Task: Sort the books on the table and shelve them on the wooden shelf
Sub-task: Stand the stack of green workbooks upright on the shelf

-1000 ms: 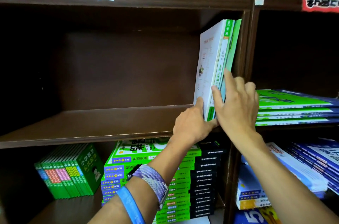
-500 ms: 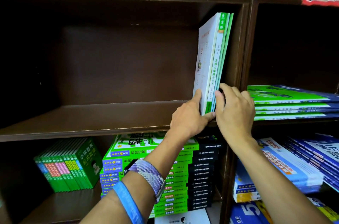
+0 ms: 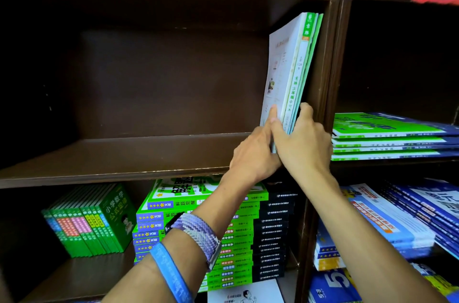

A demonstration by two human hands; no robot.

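head: both hands (image 3: 280, 146) grip upright books (image 3: 290, 74) beside shelf wall (image 3: 323, 66).

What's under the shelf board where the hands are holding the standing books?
Under the shelf board sit a stack of green books and upright green books. The forearms hide part of the stack.
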